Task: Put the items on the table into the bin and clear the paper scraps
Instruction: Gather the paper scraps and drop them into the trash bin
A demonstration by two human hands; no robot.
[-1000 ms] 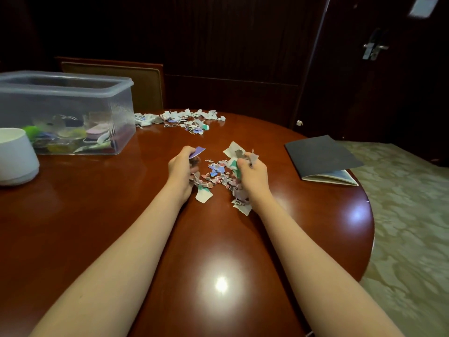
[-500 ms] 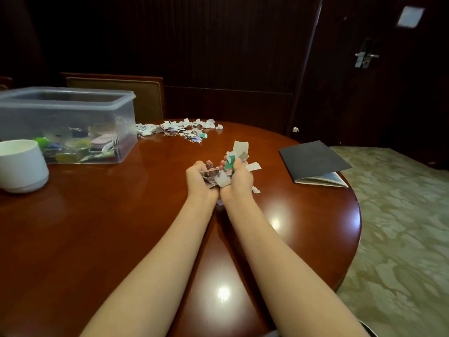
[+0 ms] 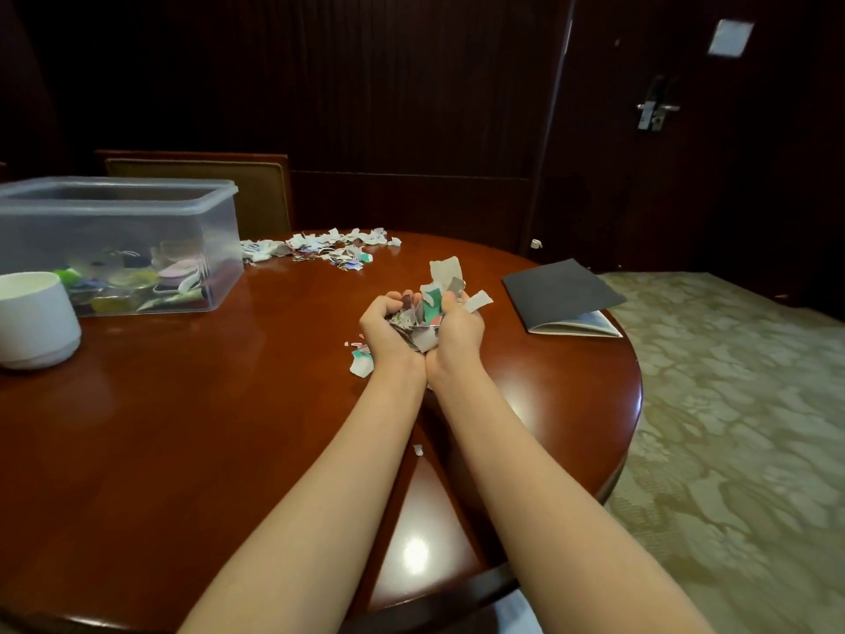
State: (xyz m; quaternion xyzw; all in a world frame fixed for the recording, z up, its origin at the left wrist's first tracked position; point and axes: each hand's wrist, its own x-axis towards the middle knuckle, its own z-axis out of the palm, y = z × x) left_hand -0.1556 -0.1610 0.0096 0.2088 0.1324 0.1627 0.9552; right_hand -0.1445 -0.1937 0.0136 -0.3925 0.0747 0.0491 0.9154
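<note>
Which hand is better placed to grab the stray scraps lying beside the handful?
Left: the stray torn paper scraps lie just beside the left hand; the right hand sits across the held paper bundle.

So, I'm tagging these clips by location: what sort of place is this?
Probably a hotel room, though that's a guess: the dark door carries a hotel-style lock plate, patterned carpet covers the floor, and a polished round wooden table sits before panelled walls.
</note>
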